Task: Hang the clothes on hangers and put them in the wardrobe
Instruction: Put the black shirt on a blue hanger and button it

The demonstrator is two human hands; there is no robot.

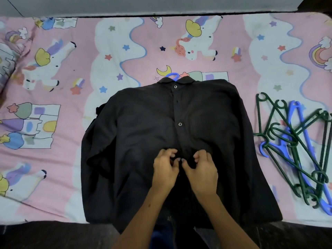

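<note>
A: Where's the black shirt (136,141) relative to the hands?

B: Flat on the unicorn bedsheet (111,51), collar far, hem near, so the button placket (177,112) runs far-to-near straight into the hands. A blue hanger hook (172,76) pokes out past the collar; the hanger seems already inside.

A: And the hands?

B: Left hand (164,169) and right hand (201,168) sit side by side on the placket, fingers curled narrow, pinching the fabric, probably at a button. Neither is nearer; they meet at the middle.

A: Any containers?

B: No wardrobe in view. The spare hangers (294,150), green and blue, lie heaped on the right, apart from the shirt.
</note>
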